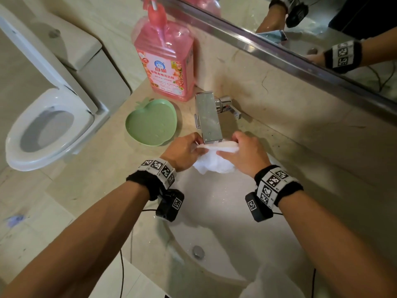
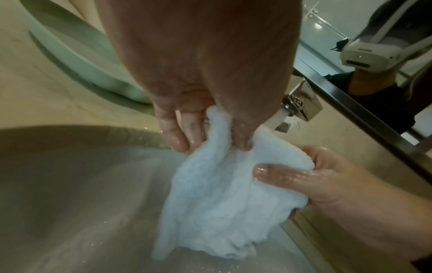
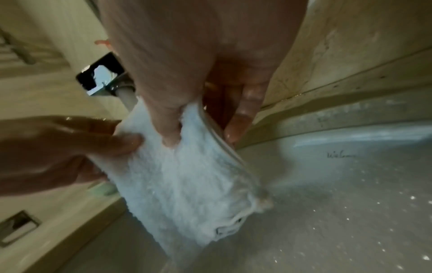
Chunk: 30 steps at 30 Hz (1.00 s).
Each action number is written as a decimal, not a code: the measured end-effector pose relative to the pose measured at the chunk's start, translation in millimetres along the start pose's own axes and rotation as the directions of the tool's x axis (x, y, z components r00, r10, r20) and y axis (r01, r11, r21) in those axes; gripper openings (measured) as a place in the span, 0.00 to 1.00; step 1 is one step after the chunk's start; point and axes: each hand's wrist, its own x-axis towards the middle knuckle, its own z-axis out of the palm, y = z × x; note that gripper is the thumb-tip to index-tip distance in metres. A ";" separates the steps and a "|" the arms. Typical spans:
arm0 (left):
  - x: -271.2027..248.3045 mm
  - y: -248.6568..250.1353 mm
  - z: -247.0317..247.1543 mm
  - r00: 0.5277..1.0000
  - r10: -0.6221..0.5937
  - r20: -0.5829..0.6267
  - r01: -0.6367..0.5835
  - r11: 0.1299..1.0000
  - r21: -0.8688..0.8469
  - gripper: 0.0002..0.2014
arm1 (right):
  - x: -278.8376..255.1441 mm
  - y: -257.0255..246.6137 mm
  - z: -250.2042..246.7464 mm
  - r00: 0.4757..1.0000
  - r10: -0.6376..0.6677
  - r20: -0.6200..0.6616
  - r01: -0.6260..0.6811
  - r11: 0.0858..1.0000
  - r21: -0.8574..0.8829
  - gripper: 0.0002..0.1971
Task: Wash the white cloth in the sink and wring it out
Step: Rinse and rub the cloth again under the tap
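The white cloth (image 1: 214,159) hangs bunched under the chrome faucet spout (image 1: 208,117), over the back of the sink (image 1: 225,229). My left hand (image 1: 185,150) pinches its left top edge between thumb and fingers. My right hand (image 1: 242,153) grips its right side, thumb across the front. In the left wrist view the wet cloth (image 2: 224,194) droops into the basin, with the right hand's thumb (image 2: 280,174) pressed on it. In the right wrist view a stream of water (image 3: 224,140) runs off the cloth (image 3: 187,182) into the sink.
A green apple-shaped dish (image 1: 151,123) lies on the counter left of the faucet. Behind it stands a pink detergent bottle (image 1: 166,59). A mirror (image 1: 322,29) runs along the back wall. A toilet (image 1: 49,117) is at the left. The drain plug (image 1: 198,251) sits in the basin.
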 end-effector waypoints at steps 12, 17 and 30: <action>-2.0 17.3 14.3 0.937 -0.297 0.186 0.348 0.742 -0.573 0.12 | -13.9 -35.1 30.3 0.980 0.051 0.194 -0.135 0.883 0.450 0.37; -1.7 -0.6 6.0 0.985 -0.142 0.094 0.167 0.914 -0.370 0.17 | -0.9 -25.3 22.4 0.960 0.179 0.218 -0.271 0.798 0.538 0.19; 36.8 8.4 36.9 0.952 -0.107 0.285 0.077 0.991 0.113 0.20 | -2.8 1.7 -9.0 0.913 0.120 0.389 -0.381 0.590 0.712 0.15</action>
